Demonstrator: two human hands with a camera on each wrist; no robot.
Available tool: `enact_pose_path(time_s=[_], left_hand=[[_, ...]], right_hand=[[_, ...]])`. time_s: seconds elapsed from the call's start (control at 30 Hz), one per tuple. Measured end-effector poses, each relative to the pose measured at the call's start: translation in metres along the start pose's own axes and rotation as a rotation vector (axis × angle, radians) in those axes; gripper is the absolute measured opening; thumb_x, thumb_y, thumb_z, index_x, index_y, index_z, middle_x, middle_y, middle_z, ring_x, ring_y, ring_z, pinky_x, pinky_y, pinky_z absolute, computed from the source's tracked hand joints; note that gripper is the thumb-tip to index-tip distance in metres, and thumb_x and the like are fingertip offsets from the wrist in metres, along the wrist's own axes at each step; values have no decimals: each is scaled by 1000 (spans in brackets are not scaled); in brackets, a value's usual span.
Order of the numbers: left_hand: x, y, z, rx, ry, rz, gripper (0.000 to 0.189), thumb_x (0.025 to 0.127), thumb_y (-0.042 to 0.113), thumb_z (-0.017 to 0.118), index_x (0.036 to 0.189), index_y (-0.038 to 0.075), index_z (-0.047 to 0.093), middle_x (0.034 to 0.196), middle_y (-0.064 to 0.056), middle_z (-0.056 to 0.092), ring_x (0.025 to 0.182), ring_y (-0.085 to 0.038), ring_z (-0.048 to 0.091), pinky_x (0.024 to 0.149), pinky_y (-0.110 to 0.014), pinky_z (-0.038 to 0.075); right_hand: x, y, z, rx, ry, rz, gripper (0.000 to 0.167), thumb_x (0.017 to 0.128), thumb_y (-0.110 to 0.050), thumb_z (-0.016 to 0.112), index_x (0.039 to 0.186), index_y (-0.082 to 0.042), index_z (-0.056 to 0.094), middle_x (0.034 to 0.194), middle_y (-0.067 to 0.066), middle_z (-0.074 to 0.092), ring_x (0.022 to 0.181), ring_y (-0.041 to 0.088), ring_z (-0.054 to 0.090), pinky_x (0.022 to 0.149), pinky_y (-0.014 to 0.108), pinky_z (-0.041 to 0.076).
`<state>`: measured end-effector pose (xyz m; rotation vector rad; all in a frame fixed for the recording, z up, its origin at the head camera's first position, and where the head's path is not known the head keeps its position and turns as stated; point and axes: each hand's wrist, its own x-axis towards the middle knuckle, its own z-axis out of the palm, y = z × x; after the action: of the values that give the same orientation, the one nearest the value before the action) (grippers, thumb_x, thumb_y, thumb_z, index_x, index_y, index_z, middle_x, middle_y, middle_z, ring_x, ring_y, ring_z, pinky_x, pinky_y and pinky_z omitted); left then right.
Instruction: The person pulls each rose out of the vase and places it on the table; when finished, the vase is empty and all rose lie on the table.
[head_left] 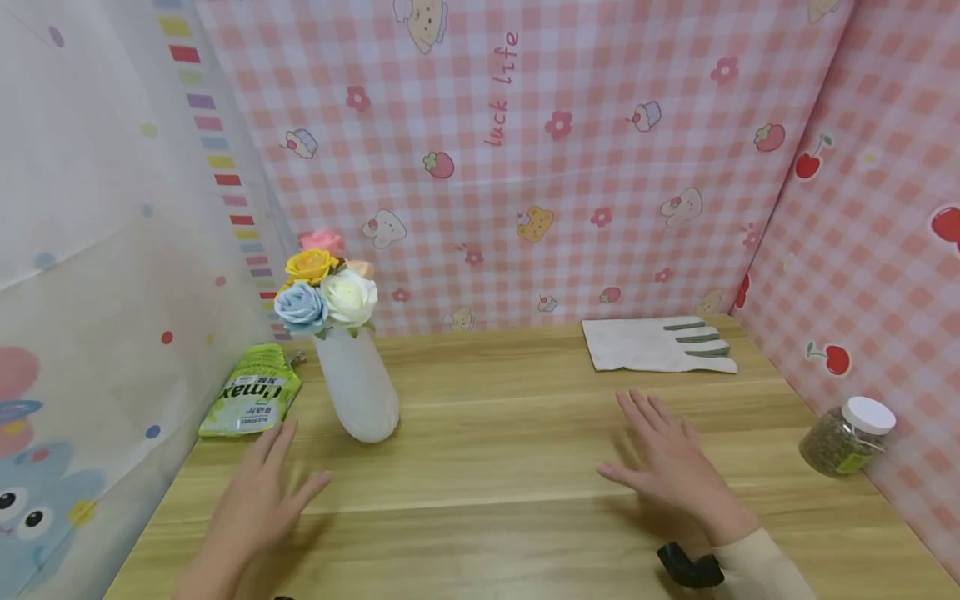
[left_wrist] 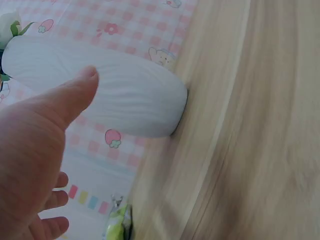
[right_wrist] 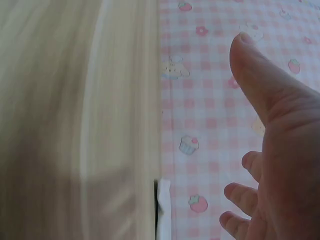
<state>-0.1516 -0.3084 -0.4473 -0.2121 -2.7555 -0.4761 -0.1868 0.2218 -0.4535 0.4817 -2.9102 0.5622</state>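
My left hand (head_left: 258, 500) hovers over the left part of the table with fingers spread and holds nothing. Just beyond it stands a white vase (head_left: 358, 383) with artificial roses (head_left: 326, 287) in blue, white, yellow and pink. In the left wrist view the thumb overlaps the vase (left_wrist: 135, 95) without visibly gripping it. A green packet (head_left: 253, 392) lies beyond the left fingertips. My right hand (head_left: 671, 467), also spread and holding nothing, is above the table's right half. Nearest to it, at the back, lies a white glove (head_left: 652, 343) with grey between its fingers.
On the right edge of the wooden table (head_left: 480, 467) stands a clear jar (head_left: 843, 437) with a white lid and dark contents. Pink checked cloth (head_left: 480, 183) closes off the back and right side. A pale curtain (head_left: 112, 208) hangs at the left.
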Motion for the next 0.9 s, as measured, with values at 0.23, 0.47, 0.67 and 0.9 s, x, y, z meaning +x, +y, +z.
enact_pose_path(time_s=[0.23,0.47,0.67,0.9], left_hand=[[14,3,9,-108,10,-59,88,88,51,65,149,0,27,142,-32,37,127,-51,36,99,-66,33],[37,12,20,-286,103,-103,87,87,43,69,149,-2,27,140,-28,43,125,-44,43,96,-60,41],[58,23,47,-499,216,-217,95,81,36,77,149,-3,23,142,-28,40,128,-41,42,98,-56,42],[65,33,77,-621,251,-324,107,78,38,80,152,0,13,145,-26,35,131,-37,38,103,-54,38]], right_hand=[[18,-14,3,69,2,-72,103,78,-68,64,154,-11,23,156,15,25,141,39,19,104,73,19],[40,-34,7,233,17,-156,89,84,-60,63,150,-10,32,151,10,36,135,32,36,108,51,34],[66,-69,12,474,-50,-122,66,87,-52,65,142,-20,48,137,2,54,120,20,54,98,49,46],[102,-121,12,683,-79,-137,44,89,-40,68,127,-19,62,121,-4,64,102,11,61,86,34,53]])
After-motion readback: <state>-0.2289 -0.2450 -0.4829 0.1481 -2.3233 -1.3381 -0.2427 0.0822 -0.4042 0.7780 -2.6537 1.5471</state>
